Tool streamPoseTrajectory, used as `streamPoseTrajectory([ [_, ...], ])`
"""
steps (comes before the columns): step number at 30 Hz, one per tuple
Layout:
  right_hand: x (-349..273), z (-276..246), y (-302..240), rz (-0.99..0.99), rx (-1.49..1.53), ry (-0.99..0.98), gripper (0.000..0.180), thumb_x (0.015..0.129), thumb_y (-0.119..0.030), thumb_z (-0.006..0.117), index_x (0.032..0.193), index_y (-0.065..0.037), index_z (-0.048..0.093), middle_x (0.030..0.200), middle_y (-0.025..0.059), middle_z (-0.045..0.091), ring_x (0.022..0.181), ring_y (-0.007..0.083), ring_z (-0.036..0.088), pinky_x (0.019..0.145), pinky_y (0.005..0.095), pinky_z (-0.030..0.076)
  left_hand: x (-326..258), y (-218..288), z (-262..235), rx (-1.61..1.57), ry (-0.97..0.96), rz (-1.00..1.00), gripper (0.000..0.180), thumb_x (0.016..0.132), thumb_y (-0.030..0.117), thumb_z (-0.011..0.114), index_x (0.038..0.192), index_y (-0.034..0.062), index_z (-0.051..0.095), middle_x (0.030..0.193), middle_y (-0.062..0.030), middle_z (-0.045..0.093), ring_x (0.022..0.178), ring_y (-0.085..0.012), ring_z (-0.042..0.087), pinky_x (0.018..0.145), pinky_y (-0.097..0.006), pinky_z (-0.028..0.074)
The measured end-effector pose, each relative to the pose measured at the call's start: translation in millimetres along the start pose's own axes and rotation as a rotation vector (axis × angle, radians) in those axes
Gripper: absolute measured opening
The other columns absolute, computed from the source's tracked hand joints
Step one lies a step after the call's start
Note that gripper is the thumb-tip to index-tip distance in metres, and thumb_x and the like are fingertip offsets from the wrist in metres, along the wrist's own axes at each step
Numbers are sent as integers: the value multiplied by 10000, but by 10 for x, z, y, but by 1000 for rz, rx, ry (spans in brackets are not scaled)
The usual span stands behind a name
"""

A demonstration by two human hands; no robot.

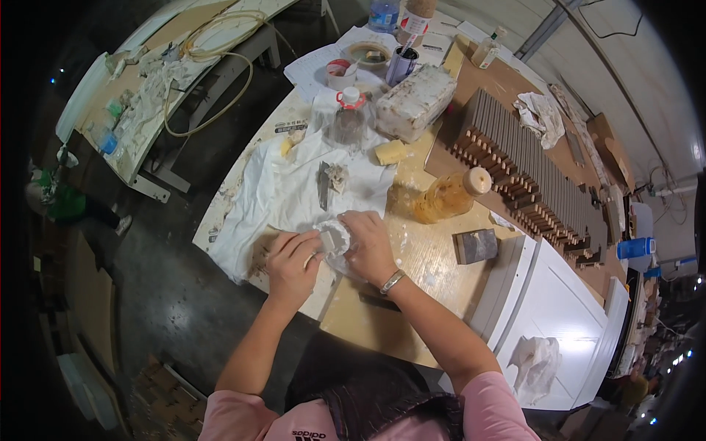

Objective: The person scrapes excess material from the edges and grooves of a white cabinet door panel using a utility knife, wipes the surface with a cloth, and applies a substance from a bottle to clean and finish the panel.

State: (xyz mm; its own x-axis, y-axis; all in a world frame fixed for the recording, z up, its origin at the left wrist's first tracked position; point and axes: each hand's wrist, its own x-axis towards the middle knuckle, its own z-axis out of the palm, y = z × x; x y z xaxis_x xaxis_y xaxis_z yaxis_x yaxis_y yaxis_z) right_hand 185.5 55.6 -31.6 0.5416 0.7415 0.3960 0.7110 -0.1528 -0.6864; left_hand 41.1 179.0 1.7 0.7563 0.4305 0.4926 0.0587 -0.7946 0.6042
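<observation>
Over the near edge of the worktable, my right hand point(371, 244) is wrapped round a clear plastic tub or bag point(334, 260) with white paste point(341, 234) at its mouth. My left hand point(293, 259) pinches a small pale flat piece point(327, 241) against that paste; whether it is a scraper I cannot tell. The fingers hide much of the container. Just beyond lies a white cloth point(276, 191) with a grey blade point(323, 185) and a crumpled lump point(337, 178) on it. An amber bottle point(441, 198) rests to the right of my right hand.
A grey block point(475, 246), yellow sponge point(390, 153), clear jug point(348, 123) and wrapped block point(415, 101) lie around. Stacked strips point(515, 169) fill the right side, near white panels point(544, 316). Another table point(154, 147) carries a coiled hose point(213, 44); a person point(70, 198) is at far left.
</observation>
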Motion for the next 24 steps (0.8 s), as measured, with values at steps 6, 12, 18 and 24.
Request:
streamPoseTrajectory([
  [6,52,-173,-148,-40,-51,76,577,570,88,701,1128,-25,606,1136,167,602,1032,390,589,881,422,514,-135,-15,-12,-467,122,-476,230,801,-55,734,1025,-24,693,1042,-103,726,897,-172,666,809,-295,532],
  [12,22,-418,-229,27,-93,36,548,565,80,703,1093,-26,601,1119,159,592,1013,379,584,852,415,516,-243,-24,85,-971,157,-819,254,887,-77,662,1141,-62,667,1030,-49,702,901,-100,641,802,-234,518],
  [18,-14,-444,-255,62,-74,7,474,597,78,676,1053,-23,594,1072,144,599,979,378,581,820,427,509,-164,121,111,-645,74,-498,290,819,-70,711,1105,-24,685,1011,-79,726,918,-181,674,812,-299,525],
  [24,-60,-443,-254,45,-40,-20,421,611,83,663,1014,-15,591,1015,150,594,933,381,576,788,432,498,88,217,56,-221,-50,-24,318,704,-93,725,1012,-19,699,1051,-135,721,947,-298,670,826,-362,549],
])
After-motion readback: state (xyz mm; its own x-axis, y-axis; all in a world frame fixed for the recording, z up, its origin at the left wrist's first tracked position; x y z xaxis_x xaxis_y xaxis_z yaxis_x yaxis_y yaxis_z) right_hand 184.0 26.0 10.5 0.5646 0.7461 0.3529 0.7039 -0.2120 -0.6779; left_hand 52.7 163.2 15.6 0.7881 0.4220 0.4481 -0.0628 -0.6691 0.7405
